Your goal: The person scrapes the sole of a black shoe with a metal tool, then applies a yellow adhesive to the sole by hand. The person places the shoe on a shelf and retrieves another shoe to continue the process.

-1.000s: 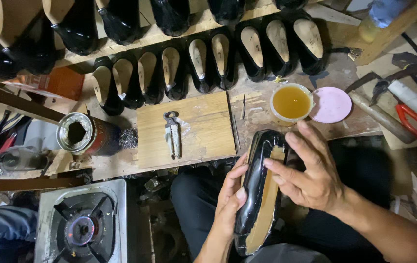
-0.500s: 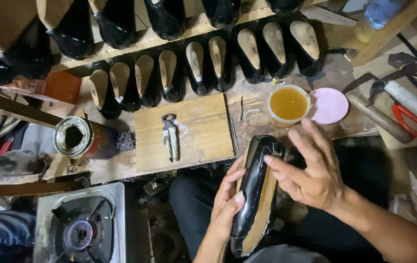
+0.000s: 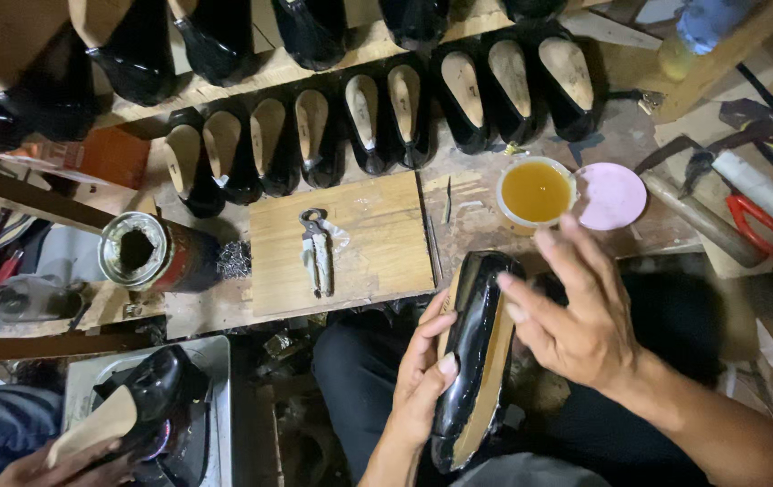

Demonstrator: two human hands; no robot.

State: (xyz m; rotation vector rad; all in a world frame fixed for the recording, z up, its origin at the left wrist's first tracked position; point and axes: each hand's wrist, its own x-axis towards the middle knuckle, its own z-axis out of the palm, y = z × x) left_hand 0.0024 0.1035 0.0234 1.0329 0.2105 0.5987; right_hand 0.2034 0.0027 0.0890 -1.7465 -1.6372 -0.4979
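Fingers (image 3: 445,361) of your left hand (image 3: 418,388) grip black shoe (image 3: 472,361) off counter's (image 3: 350,252) front edge; right hand (image 3: 585,325) spread open, smoothing its upper.

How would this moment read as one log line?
left hand: cradles black shoe | right hand: fingers on shoe edge | nearby: glue cup, pincers on wooden board
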